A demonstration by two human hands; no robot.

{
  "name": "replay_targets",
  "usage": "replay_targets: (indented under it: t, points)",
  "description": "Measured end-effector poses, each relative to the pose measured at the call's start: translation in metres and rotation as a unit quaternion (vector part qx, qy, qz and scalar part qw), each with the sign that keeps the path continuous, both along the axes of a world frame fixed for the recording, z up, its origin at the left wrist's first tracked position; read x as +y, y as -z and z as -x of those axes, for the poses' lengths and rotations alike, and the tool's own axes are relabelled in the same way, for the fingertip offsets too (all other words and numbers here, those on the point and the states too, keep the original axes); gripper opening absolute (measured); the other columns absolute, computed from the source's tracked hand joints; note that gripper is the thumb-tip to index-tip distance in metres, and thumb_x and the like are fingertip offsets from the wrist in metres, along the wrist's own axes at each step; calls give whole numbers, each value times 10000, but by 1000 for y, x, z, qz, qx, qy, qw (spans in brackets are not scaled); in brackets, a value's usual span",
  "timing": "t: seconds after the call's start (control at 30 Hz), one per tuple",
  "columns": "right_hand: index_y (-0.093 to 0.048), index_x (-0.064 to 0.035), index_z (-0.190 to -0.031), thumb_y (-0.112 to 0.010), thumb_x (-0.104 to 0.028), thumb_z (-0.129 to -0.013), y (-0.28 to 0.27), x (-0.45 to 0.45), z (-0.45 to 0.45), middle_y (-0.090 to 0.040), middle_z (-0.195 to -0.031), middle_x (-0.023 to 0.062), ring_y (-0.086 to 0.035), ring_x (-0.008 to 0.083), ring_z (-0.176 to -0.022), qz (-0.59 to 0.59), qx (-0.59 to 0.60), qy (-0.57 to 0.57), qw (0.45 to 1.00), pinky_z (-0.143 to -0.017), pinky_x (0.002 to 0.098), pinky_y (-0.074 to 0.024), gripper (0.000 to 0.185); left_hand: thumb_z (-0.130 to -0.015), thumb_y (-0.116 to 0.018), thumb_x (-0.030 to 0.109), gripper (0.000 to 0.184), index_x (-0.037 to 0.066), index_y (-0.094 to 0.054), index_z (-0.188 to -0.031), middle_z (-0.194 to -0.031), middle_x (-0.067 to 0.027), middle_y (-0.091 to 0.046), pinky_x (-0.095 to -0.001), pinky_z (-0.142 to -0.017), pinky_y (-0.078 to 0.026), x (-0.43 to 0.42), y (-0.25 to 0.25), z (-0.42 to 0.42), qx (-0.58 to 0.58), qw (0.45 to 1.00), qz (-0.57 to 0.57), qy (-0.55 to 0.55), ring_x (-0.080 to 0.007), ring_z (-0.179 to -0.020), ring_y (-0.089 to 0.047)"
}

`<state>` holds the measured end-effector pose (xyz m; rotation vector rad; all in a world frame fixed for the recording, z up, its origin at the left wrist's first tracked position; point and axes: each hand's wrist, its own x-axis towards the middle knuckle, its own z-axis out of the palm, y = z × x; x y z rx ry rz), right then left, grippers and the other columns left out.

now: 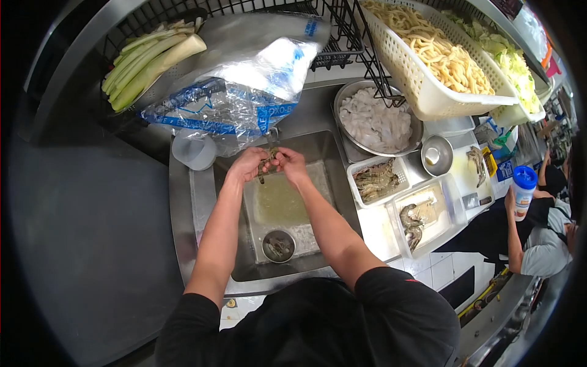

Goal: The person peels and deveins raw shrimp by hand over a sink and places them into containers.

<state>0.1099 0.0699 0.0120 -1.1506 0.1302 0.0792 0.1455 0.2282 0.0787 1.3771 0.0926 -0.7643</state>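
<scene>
Over a metal sink [244, 266], my left hand [247, 164] and my right hand [290, 164] meet near the faucet. Between them is a small greyish-brown shrimp [266, 163], with the fingers of both hands pinched on it. Cloudy, yellowish water [278, 199] lies below the hands in the sink. Toward the sink's near side stands a small metal bowl [279, 232] with shrimp in it. To the right of the sink, a white basket [400, 166] holds several more shrimp, and a clear plastic tub [452, 214] holds a few.
Behind the sink are a plastic bag [244, 101], a clear cup [199, 151] and leeks [153, 61]. A large bowl [419, 137] of pale pieces and a basket of noodles [422, 104] stand at the back right. At far right, a person [544, 232] holds a blue-lidded container [523, 189].
</scene>
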Motion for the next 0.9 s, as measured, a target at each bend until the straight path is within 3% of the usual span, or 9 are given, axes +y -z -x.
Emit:
replay_targets:
  t: [0.2,0.33,0.43,0.5,0.6,0.7,0.9]
  points:
    - [-673,17,-1029,-574,-21,-967,19,8,7,-649,-782,32,-547,94,-650,-31,43,15,998,-550,245,-440,122,-962,-489,19,155,-75,-607,-1002,-836,-109,-681,-242,-524,-487,0,20,1,21,999,-25,-2,-111,-625,-589]
    - [-670,14,-1045,-566,-10,-967,31,11,8,-655,-800,38,-554,95,-657,-31,59,21,998,-557,249,-444,132,-963,-485,17,161,-73,-617,-986,-829,-114,-683,-237,-516,-491,-2,23,5,28,999,-41,-3,-112,-611,-590]
    - [-622,6,-1158,-551,2,-970,27,6,10,-662,-905,65,-589,118,-734,-42,46,-4,998,-631,271,-480,202,-959,-490,24,162,-65,-624,-976,-839,-118,-688,-237,-504,-484,0,22,3,22,999,-47,-4,-111,-599,-587]
    - [-540,10,-1260,-538,10,-973,24,-7,13,-649,-1028,98,-612,150,-832,-220,45,-52,973,-727,303,-505,287,-960,-491,32,165,-61,-627,-979,-823,-105,-683,-238,-513,-464,-1,16,3,10,998,-67,1,-107,-608,-570]
    - [-489,9,-1296,-530,1,-981,28,-13,4,-632,-1078,120,-616,177,-894,-208,30,-96,973,-784,323,-509,318,-961,-495,48,169,-50,-630,-985,-805,-88,-677,-236,-527,-440,-2,17,1,-4,997,-80,15,-102,-619,-552]
    - [-536,7,-1234,-537,-17,-986,30,-10,-1,-643,-1003,107,-619,172,-847,-118,31,-68,990,-755,320,-509,249,-961,-504,66,167,-37,-634,-982,-800,-81,-675,-233,-534,-435,-3,20,-1,-2,998,-67,11,-102,-623,-551]
    - [-610,-5,-1112,-559,-39,-986,36,8,-9,-647,-874,66,-604,149,-741,-102,43,4,994,-668,302,-492,140,-959,-528,58,146,-35,-641,-961,-823,-82,-675,-244,-553,-453,-10,6,-4,-12,997,-82,6,-116,-638,-571]
